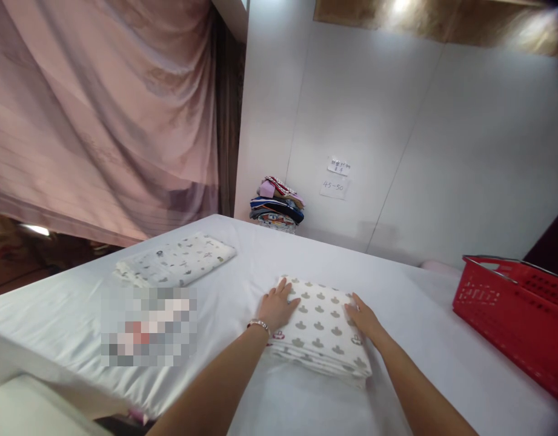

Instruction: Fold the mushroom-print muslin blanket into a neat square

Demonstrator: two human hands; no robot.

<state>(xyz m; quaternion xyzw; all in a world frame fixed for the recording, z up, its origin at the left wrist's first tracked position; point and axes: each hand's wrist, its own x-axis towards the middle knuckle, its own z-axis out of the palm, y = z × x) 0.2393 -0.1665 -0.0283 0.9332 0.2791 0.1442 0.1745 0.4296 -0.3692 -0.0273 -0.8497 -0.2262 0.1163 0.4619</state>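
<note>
Left grip [275, 307] and right grip [363, 316] lie spread at opposite sides of the folded printed cloth [318, 321]; it looks soft, floppy; best supported beneath both edges.

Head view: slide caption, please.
Left hand and right hand on a folded printed cloth, red basket to the right.

A thin, silvery, textured band circles the wearer's left wrist; both hands [277, 310] [363, 318] and forearms are bare, without gloves or sleeves.
</note>
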